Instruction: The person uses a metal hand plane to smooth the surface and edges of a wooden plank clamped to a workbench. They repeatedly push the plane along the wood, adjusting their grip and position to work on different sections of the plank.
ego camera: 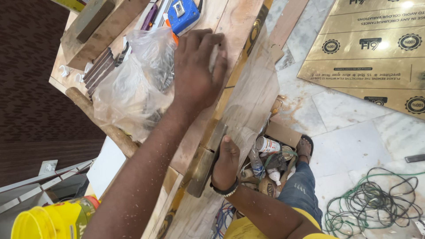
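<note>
The wooden strip (248, 102) lay lengthwise along the table (110, 31) edge (long axis running away from the person), left hand (197, 71) pressing flat, fingers spread, right hand (226, 166) gripping its near end.

Matt wooden board (248, 102), crinkled clear plastic bag (128, 88).

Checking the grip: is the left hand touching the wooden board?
Touching. The head view shows the left hand pressed flat on the board, fingers spread, beside the plastic bag.
</note>
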